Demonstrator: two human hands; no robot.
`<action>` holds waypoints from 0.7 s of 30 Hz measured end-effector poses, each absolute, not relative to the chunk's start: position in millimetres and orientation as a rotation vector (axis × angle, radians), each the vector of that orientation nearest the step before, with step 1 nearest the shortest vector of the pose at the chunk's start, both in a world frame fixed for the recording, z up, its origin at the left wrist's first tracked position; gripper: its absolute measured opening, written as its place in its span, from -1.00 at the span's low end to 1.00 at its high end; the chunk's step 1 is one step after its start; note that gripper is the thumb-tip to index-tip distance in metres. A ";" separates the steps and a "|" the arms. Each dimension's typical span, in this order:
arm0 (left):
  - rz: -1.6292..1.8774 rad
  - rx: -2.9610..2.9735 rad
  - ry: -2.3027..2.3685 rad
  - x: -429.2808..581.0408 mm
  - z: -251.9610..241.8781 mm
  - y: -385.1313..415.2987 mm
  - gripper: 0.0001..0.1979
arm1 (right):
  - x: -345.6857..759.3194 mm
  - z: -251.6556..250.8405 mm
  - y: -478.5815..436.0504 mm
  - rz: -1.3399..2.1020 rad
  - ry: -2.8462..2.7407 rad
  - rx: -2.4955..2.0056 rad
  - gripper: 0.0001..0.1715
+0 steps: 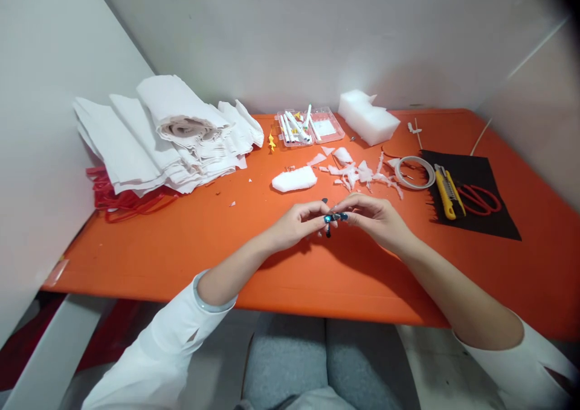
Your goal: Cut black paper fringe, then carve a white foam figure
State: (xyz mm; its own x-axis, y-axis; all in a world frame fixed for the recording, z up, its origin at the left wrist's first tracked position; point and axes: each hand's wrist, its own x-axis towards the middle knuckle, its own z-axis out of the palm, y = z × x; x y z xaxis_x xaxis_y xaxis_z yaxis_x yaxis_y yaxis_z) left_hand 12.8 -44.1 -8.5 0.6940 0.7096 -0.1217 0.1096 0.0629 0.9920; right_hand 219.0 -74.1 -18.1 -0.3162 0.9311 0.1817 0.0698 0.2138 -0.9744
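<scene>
My left hand (299, 223) and my right hand (374, 217) meet above the orange table, their fingertips pinched together around a small dark piece (328, 230). Most of that piece is hidden by the fingers, so its shape is hard to make out. Just beyond my hands lies a white foam piece (294, 180) with a tapered left end. To its right are several torn white foam scraps (348, 173). Both hands have dark, shiny nails.
Folded white sheets (131, 150) and red bags (122, 201) lie at left. Behind are a case of white markers (294, 127) and a foam block (369, 120). At right, a tape roll (414, 172), yellow cutter (448, 192) and red scissors (484, 200) rest around black paper (493, 223).
</scene>
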 end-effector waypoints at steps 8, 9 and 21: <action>0.450 1.412 0.729 14.0 -6.3 -45.4 -0.72 | 215.4 -22.9 -74.5 1.141 -1.595 -0.960 -0.90; 0.443 1.411 0.732 14.2 -5.9 -45.7 -0.73 | 215.7 -22.3 -74.7 1.104 -1.626 -0.961 -0.91; 0.479 1.449 0.797 15.9 -7.4 -46.1 -0.77 | 218.2 -16.9 -75.7 1.021 -1.778 -1.094 -0.81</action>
State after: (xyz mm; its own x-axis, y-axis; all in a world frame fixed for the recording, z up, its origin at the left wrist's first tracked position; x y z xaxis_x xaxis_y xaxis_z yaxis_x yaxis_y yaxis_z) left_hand 15.9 -46.1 -7.4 0.6642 0.7235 -0.1884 0.1735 0.0959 0.9802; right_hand 218.2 -75.7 -16.9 -0.3109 0.9271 0.2095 0.2860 0.3015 -0.9096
